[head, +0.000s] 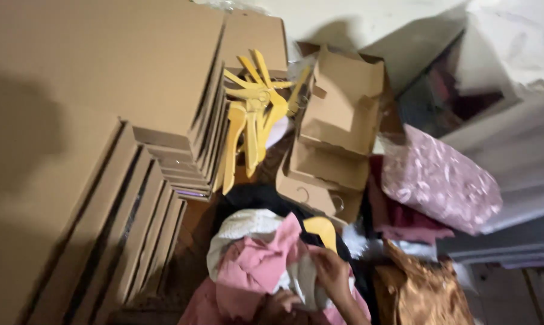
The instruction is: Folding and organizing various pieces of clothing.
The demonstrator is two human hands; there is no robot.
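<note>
- Stacked flat cardboard boxes (85,150) crowd the left, yellow hangers (251,114) beside them.
- Right hand (332,274) clamped on pink garment (254,271).
- Left hand (278,304) buried in cloth; grip unclear.

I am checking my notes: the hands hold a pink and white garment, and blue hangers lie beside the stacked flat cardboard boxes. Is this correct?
One detail is wrong. The hangers are yellow, not blue, as the head view shows. They do lie beside the stacked flat cardboard boxes, and the hands hold the pink and white garment.
</note>
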